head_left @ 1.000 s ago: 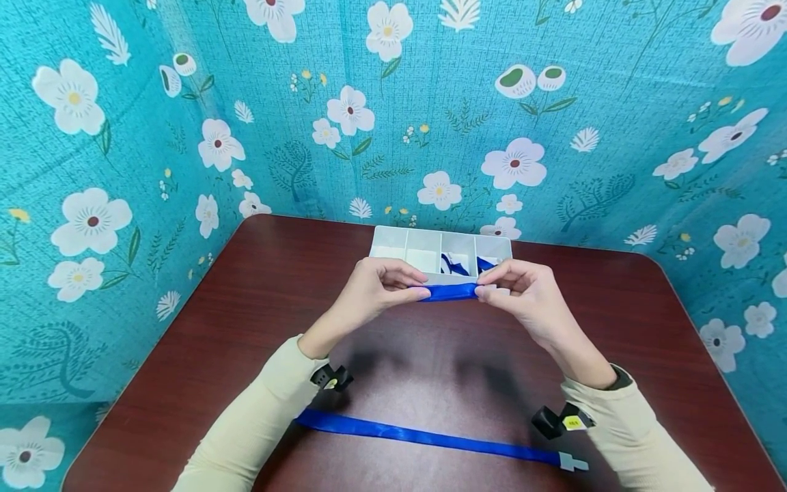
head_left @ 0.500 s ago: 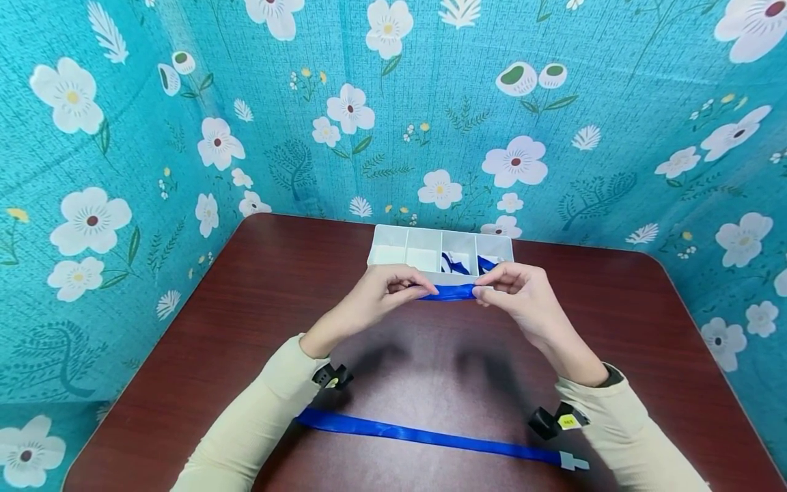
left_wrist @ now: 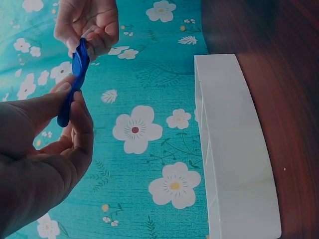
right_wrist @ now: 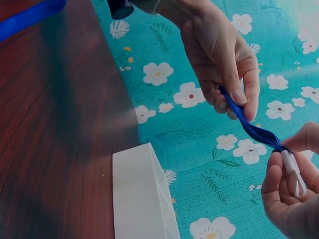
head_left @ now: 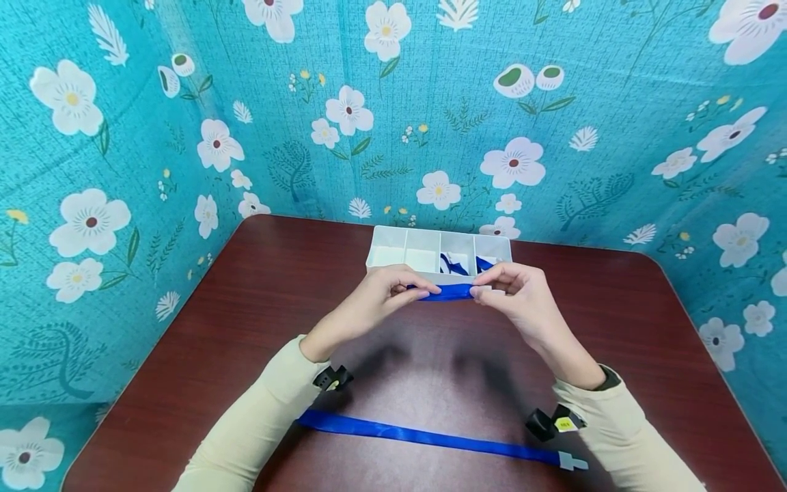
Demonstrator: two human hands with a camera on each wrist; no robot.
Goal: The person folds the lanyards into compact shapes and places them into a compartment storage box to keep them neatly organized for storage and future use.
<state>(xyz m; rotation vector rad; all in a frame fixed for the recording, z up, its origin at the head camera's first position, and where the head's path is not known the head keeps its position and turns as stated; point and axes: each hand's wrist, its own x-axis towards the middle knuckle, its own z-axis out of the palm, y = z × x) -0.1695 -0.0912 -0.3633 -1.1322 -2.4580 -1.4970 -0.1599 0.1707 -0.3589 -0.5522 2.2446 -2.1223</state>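
Between my two hands stretches a folded blue lanyard (head_left: 453, 292), raised above the table. Fingers and thumb of my left hand (head_left: 384, 294) pinch one end of the bundle. The other end is gripped by my right hand (head_left: 519, 294), where a white plastic clip (right_wrist: 291, 169) sticks out in the right wrist view. Seen from the left wrist, the folded strap (left_wrist: 77, 74) looks narrow and slightly twisted. A second blue lanyard (head_left: 424, 436) lies stretched out on the table below my forearms, its white clip (head_left: 573, 461) to the right and its left end hidden behind my left sleeve.
Behind my hands, at the back of the brown table (head_left: 258, 294), stands a white divided tray (head_left: 424, 240). Its two right compartments contain blue-and-white items (head_left: 455, 264); the left ones show bare bottoms. Flowered teal fabric (head_left: 344, 171) hangs along the back and sides.
My left fingertips have shifted a little right along the folded lanyard, leaving a shorter stretch between my hands. My right hand has drifted slightly left. The lanyard on the table has stayed put.
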